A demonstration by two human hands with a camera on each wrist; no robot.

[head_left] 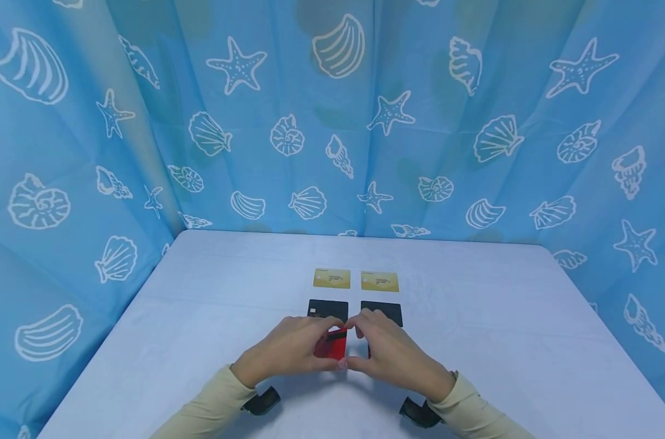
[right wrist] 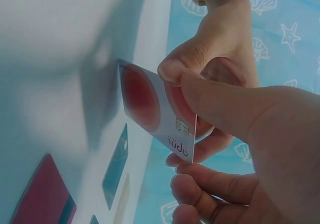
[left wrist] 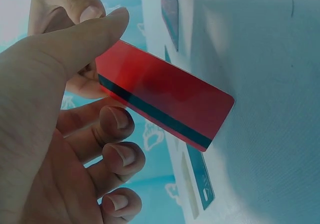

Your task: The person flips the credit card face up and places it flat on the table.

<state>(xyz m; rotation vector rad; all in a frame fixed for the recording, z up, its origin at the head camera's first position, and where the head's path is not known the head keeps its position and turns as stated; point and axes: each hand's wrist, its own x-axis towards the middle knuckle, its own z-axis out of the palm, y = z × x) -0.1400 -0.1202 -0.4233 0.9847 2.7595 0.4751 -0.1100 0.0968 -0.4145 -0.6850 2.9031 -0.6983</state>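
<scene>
Both hands meet over a bank card (head_left: 335, 344), which stands tilted off the tabletop. Its red back with a dark stripe faces the left wrist view, while the right wrist view shows a white front with red circles and a gold chip. The left hand (head_left: 291, 346) pinches it with the thumb along one short end. From the other side the right hand (head_left: 390, 355) pinches the same end, thumb and fingertips at its corners. Another red card (right wrist: 45, 196) with a dark stripe lies flat on the table, mostly hidden by the right hand in the head view.
Beyond the hands lie two black cards, a left one (head_left: 328, 308) and a right one (head_left: 390, 311). Farther back are a left gold card (head_left: 332, 278) and a right gold card (head_left: 380, 281). The white table (head_left: 475, 292) ends at a blue shell-patterned curtain (head_left: 365, 122).
</scene>
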